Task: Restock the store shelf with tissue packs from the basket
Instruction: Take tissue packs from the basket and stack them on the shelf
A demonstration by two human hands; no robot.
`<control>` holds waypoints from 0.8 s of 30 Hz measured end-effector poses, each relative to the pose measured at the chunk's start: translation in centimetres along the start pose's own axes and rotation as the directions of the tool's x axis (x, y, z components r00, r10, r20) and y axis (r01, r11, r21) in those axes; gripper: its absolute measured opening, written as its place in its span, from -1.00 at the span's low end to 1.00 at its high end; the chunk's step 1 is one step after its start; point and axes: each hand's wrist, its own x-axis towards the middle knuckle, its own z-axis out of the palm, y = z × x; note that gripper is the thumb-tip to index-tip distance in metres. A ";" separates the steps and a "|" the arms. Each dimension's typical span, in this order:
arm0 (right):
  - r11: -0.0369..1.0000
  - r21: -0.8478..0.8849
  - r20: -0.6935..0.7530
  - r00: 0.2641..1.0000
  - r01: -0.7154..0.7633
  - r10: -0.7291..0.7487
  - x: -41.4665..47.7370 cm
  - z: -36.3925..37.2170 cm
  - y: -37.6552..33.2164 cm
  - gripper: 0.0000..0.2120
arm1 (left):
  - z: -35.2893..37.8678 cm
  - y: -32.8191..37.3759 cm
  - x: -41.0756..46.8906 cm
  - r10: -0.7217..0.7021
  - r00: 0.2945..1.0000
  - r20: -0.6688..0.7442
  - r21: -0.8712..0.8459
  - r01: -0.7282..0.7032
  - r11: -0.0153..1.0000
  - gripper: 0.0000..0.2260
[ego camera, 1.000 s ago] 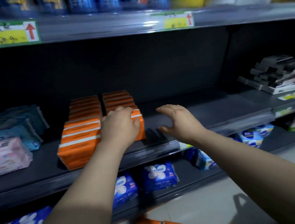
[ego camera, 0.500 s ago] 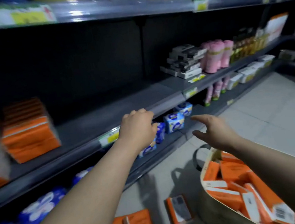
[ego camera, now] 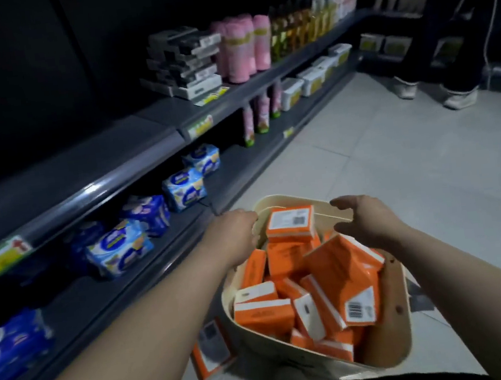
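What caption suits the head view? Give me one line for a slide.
Left hand and right hand hover over a basket of orange packs beside a shelf with blue packs.

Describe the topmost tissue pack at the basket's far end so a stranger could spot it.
Find the cream basket beside the store shelf, heaped with orange tissue packs. At its far end, between the left hand and right hand, one pack tops the heap. Unlike its tilted neighbours, it lies flat, white label up.
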 end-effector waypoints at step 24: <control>0.993 0.019 0.062 0.991 -0.116 0.115 3.3 3.9 6.3 -0.55 | 11.1 8.0 13.9 -0.139 0.967 0.214 -0.133 0.170 0.976 -0.32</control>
